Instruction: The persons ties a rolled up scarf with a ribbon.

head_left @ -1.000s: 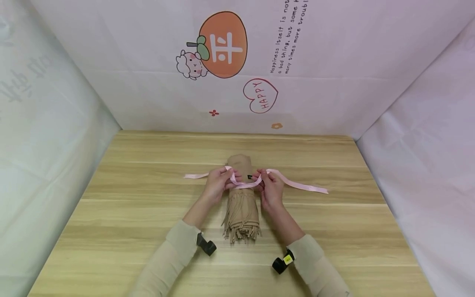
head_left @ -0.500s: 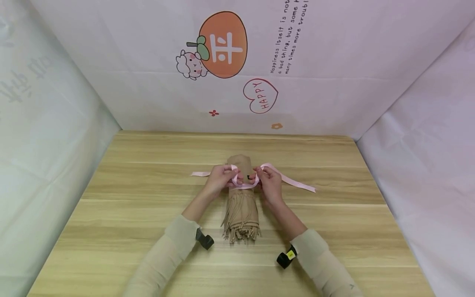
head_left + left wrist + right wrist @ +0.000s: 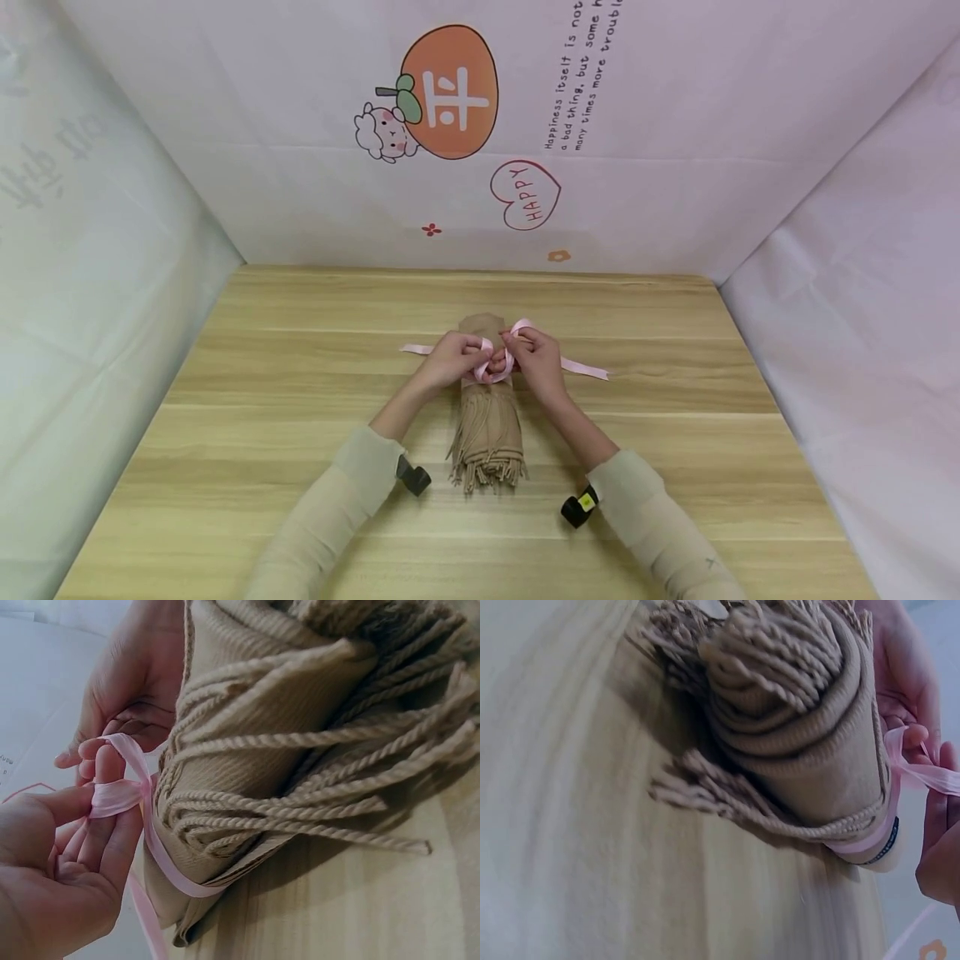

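Pinching a loop of pink ribbon [image 3: 116,799] between thumb and fingers, the person's left hand [image 3: 448,360] works just above a rolled tan fringed cloth [image 3: 489,429]. From where I stand, the right hand [image 3: 542,360] is at the same business on the other side, nipping its own bit of ribbon, with thumb and fingertip brought together near the top of a second loop. The fingers of the two hands come so close over the roll that I can't tell whether they touch. The ribbon goes around the cloth and gathers at the hands, and its loose ends trail off to both sides, the right one reaching farther out across the wooden table [image 3: 300,358]. As for the roll, it lies near the middle of the table, its twisted fringe towards the person and its smooth end pointing away. Close beside the ribbon band sits a small dark label [image 3: 885,841], the lettering too small to read. Both forearms are wrapped in pale sleeves [image 3: 322,508], and a little black camera [image 3: 413,476] juts from the left cuff. Behind the table hangs a white backdrop [image 3: 300,192] printed with an orange fruit [image 3: 453,92], a sheep [image 3: 382,133] and a red heart [image 3: 525,196] reading HAPPY.
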`<state>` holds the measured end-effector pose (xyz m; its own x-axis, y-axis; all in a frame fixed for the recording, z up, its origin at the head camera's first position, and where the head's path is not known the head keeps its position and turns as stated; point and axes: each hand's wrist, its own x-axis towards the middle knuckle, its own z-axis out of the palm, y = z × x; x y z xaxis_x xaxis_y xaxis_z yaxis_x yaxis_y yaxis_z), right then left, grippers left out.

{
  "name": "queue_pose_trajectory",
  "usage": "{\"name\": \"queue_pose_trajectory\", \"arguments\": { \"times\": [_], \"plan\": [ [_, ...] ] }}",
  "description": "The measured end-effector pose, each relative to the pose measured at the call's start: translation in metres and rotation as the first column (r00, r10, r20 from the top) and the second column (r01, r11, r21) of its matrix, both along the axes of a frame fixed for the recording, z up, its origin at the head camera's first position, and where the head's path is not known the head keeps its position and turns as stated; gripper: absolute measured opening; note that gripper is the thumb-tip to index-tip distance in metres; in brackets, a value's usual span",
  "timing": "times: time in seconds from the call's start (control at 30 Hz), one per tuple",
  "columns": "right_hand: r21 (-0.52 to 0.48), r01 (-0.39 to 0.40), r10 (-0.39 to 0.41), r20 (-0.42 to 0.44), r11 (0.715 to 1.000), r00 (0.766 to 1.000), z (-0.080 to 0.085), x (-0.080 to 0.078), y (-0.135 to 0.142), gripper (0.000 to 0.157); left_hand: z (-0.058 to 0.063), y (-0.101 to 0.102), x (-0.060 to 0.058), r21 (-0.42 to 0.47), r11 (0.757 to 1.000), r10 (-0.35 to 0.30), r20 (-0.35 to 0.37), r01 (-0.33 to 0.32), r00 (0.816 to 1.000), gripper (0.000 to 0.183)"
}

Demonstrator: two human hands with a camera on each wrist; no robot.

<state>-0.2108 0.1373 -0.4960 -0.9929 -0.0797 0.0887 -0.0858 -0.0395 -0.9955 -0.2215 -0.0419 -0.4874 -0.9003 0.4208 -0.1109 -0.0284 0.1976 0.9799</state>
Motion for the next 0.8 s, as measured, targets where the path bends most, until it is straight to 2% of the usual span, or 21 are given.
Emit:
{"name": "queue_pose_trajectory", "arguments": {
  "times": [0.13,0.27,0.5,0.63,0.8],
  "plan": [
    [0.103,-0.064,0.067,-0.018,0.993,0.998,0.002,-0.005,0.003,0.024,0.003,-0.002,-0.001,-0.014,0.999,-0.047,-0.004,0.047,0.999,0.022],
    [0.175,-0.149,0.154,-0.018,0.973,0.988,0.005,-0.01,0.007,0.025,0.004,-0.003,-0.002,0.003,0.996,-0.086,0.012,0.086,0.996,0.023],
    [0.285,-0.194,0.208,-0.018,0.939,0.978,0.009,-0.014,0.009,0.025,0.005,-0.003,-0.003,-0.01,0.993,-0.117,0.008,0.117,0.993,0.026],
    [0.26,-0.253,0.258,0.015,0.932,0.966,0.01,-0.013,0.009,0.028,0.003,-0.003,-0.003,-0.031,0.994,-0.106,-0.007,0.106,0.994,0.025],
    [0.122,-0.368,0.362,0.072,0.922,0.929,0.006,-0.013,0.011,0.035,0.002,-0.002,-0.004,-0.023,0.995,-0.101,-0.011,0.101,0.995,0.023]
  ]
}}
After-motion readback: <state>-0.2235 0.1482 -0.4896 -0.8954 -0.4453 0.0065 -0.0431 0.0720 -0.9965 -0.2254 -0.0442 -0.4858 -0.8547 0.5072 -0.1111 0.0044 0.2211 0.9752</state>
